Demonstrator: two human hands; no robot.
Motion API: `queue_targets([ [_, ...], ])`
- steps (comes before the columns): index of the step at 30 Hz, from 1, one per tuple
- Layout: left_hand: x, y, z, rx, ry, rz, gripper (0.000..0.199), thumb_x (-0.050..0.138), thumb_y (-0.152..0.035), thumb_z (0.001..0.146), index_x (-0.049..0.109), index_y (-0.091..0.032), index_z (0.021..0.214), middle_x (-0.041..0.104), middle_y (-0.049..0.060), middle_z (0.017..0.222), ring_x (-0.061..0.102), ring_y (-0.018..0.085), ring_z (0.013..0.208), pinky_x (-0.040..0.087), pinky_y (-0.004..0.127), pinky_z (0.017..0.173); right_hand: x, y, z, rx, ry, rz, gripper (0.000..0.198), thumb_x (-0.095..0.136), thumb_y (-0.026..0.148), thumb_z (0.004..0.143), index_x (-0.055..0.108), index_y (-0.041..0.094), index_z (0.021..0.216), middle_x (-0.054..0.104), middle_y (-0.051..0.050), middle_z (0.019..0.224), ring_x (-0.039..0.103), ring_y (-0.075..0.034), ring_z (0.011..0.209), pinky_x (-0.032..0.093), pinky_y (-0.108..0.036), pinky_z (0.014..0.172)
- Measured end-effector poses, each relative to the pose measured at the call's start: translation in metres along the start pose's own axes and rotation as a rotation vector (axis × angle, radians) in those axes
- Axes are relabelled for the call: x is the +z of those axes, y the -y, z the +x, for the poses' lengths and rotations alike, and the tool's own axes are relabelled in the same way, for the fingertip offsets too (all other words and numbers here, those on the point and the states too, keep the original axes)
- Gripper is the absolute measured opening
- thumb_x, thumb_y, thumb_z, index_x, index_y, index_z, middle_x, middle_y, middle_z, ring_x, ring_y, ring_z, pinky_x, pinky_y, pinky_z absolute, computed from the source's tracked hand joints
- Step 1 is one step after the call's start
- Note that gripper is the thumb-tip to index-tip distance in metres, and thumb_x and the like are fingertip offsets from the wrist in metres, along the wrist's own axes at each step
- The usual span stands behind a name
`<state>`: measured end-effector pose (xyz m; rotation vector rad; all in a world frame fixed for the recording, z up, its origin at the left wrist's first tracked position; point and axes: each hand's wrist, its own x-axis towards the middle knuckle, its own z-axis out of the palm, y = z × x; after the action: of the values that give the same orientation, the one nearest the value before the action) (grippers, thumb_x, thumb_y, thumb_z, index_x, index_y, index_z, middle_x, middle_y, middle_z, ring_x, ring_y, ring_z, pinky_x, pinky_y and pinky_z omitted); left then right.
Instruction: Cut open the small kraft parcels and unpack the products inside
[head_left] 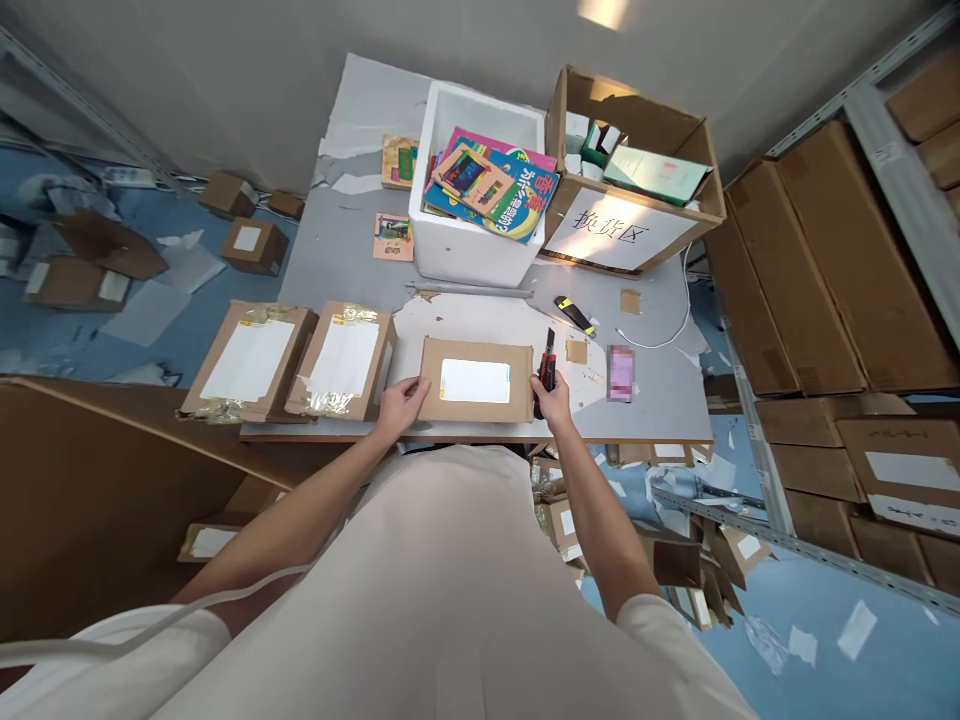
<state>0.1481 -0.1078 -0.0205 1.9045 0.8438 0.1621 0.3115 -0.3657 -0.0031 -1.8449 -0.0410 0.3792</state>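
Observation:
A flat cardboard box (475, 409) with a white label lies in front of me at the table's near edge. My left hand (403, 403) is closed on its left edge, thumb on top. In my right hand (553, 398) is a red and black box cutter (548, 362), its tip pointing away from me; the fingers of this hand also touch the box's right edge. Left of my left hand sit two more labelled parcels, the nearer one (339, 362) and the farther one (247, 365), with shiny tape on them.
Behind the box stand a white foam bin (476, 250) holding books and a carton (694, 225) with small boxes. A yellow-black cutter (575, 314), a phone with a blurred screen (620, 374) and a white cable (664, 343) lie to the right. Shelving with cartons (862, 270) borders the right.

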Motion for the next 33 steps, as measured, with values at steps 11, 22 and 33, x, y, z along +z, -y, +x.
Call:
queue_targets([
  [11,0.010,0.026,-0.026,0.081,0.090,-0.107,0.065,0.057,-0.055,0.076,0.059,-0.012,0.124,0.060,0.016,0.127,0.057,0.029,0.118,0.047,0.042,0.098,-0.001,-0.045,-0.039,0.135,-0.117,0.021,0.037,0.060,0.048,0.070,0.058,0.019,0.093,0.061,0.001,0.069,0.056,-0.015,0.060,0.046,-0.029,0.060],
  [22,0.029,0.056,-0.020,-0.028,0.203,-0.247,0.078,0.075,-0.048,0.060,0.052,-0.016,0.128,0.062,0.015,0.127,0.057,0.029,0.120,0.043,0.045,0.104,0.004,-0.058,-0.051,0.175,0.039,0.086,0.039,0.068,0.034,0.057,0.053,0.020,0.091,0.057,0.006,0.066,0.049,-0.012,0.056,0.043,-0.026,0.053],
  [33,0.000,-0.006,-0.010,0.081,0.018,-0.022,0.060,0.066,-0.057,0.070,0.066,-0.016,0.115,0.067,0.010,0.106,0.064,0.022,0.090,0.055,0.035,0.078,-0.012,0.009,-0.006,0.025,-0.061,-0.064,0.040,0.071,0.055,0.064,0.057,0.020,0.078,0.053,0.005,0.059,0.049,-0.012,0.051,0.041,-0.025,0.051],
])
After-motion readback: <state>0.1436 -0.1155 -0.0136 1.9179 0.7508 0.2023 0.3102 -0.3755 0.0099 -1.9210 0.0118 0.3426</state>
